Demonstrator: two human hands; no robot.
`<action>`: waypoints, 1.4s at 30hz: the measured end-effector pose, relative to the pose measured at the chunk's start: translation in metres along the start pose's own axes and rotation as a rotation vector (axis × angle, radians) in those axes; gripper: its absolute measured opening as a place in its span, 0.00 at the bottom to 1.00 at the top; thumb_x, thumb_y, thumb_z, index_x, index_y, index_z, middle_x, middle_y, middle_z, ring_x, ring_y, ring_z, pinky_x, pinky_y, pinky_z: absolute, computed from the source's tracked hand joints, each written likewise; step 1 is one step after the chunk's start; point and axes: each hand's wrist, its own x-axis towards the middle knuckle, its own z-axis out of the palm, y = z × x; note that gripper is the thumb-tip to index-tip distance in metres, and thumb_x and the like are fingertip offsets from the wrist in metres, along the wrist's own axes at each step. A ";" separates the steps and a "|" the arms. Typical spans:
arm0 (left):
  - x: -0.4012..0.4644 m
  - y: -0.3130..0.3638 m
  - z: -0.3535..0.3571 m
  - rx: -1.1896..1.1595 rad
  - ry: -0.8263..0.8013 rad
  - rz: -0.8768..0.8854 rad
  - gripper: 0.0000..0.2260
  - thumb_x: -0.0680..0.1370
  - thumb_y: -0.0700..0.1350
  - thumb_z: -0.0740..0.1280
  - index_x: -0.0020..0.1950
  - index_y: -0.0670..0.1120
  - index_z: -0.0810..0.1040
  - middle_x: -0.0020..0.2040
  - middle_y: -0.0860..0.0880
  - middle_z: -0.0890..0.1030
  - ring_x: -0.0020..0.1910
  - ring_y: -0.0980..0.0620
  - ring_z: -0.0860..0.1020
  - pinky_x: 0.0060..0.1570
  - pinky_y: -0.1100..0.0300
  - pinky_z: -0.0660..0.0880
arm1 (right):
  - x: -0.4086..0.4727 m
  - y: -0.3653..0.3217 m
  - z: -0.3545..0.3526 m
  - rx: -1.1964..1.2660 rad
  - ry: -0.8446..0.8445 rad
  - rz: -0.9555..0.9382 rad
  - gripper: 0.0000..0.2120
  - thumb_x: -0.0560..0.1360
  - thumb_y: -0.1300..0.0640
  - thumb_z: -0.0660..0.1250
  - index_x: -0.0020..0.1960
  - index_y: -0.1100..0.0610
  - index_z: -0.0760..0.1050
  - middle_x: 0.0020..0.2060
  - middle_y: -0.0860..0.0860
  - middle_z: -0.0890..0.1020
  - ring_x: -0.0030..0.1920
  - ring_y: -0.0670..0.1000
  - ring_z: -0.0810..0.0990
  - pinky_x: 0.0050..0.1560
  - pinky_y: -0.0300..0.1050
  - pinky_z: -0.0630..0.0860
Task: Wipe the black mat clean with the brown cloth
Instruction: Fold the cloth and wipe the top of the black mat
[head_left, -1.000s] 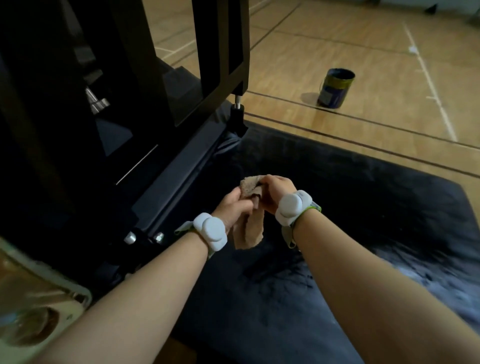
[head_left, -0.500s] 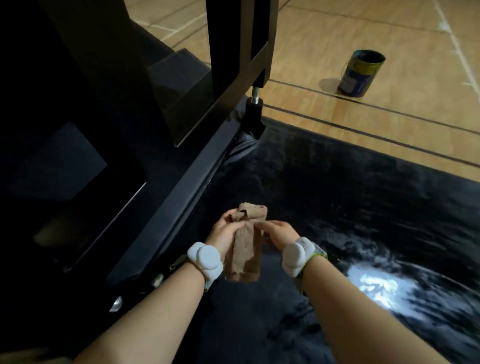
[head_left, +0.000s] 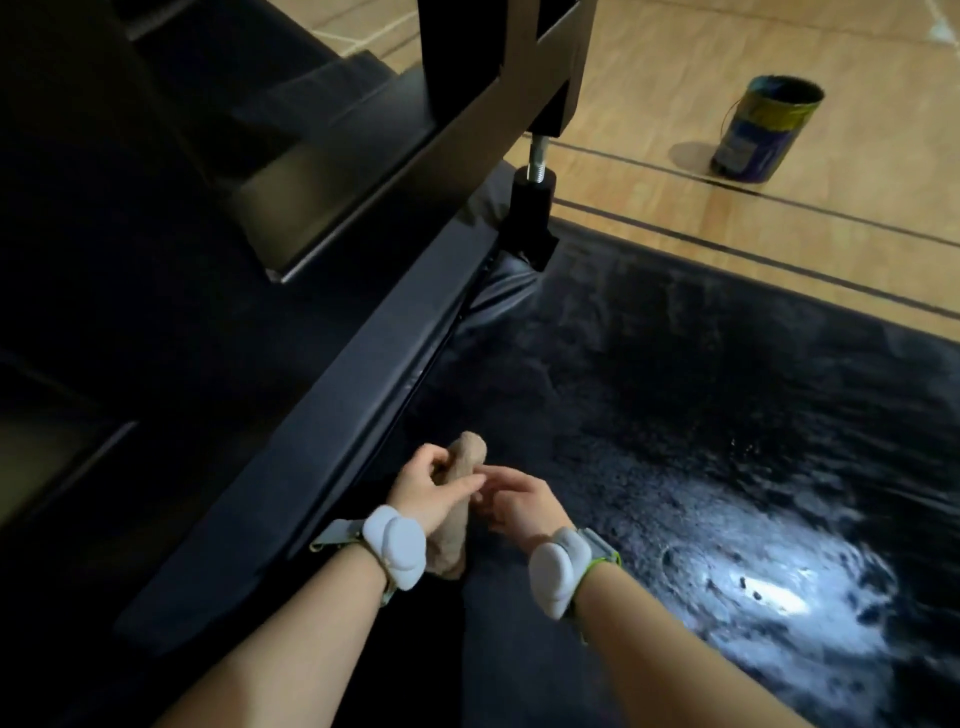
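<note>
A rolled brown cloth (head_left: 457, 499) is held above the near-left part of a glossy black floor mat (head_left: 701, 415), its long axis running from the person's wrists away toward the top of the view, one rounded end pointing forward and the other hanging down behind the left wrist. The left hand (head_left: 428, 491) grasps the roll with fingers and thumb curled round its upper part. The right hand (head_left: 519, 499) is just beside it, fingers loosely bent toward the cloth; whether they pinch it or only touch it cannot be told. Both wrists carry white rounded bands (head_left: 392, 545).

On the pale wooden court floor (head_left: 675, 78) beyond the mat stands an open blue-and-yellow metal paint can (head_left: 763, 132), upright; its dark inside cannot be made out.

A black metal equipment frame (head_left: 363, 171) fills the left side, mostly lost in shadow and cut off by the edges. A bright glare patch (head_left: 769, 592) on the mat hides the surface there.
</note>
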 end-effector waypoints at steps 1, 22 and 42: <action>0.015 -0.006 0.002 0.080 0.012 0.030 0.11 0.73 0.46 0.72 0.50 0.45 0.73 0.46 0.49 0.77 0.49 0.49 0.77 0.42 0.62 0.67 | 0.017 0.009 -0.009 -0.194 0.088 -0.041 0.23 0.73 0.69 0.56 0.61 0.53 0.79 0.49 0.52 0.82 0.54 0.54 0.80 0.53 0.44 0.74; 0.144 -0.041 0.064 0.867 0.510 0.359 0.16 0.73 0.52 0.69 0.61 0.60 0.76 0.68 0.49 0.71 0.55 0.41 0.71 0.50 0.45 0.68 | 0.142 0.070 -0.118 -1.232 0.502 -0.168 0.25 0.79 0.36 0.41 0.74 0.33 0.38 0.76 0.39 0.40 0.76 0.49 0.37 0.74 0.56 0.39; 0.172 -0.034 0.033 0.970 0.436 0.416 0.11 0.75 0.42 0.67 0.58 0.49 0.79 0.59 0.46 0.76 0.47 0.40 0.75 0.33 0.52 0.71 | 0.144 0.082 -0.120 -1.227 0.596 -0.247 0.25 0.79 0.35 0.41 0.75 0.34 0.43 0.77 0.39 0.46 0.77 0.49 0.42 0.75 0.56 0.43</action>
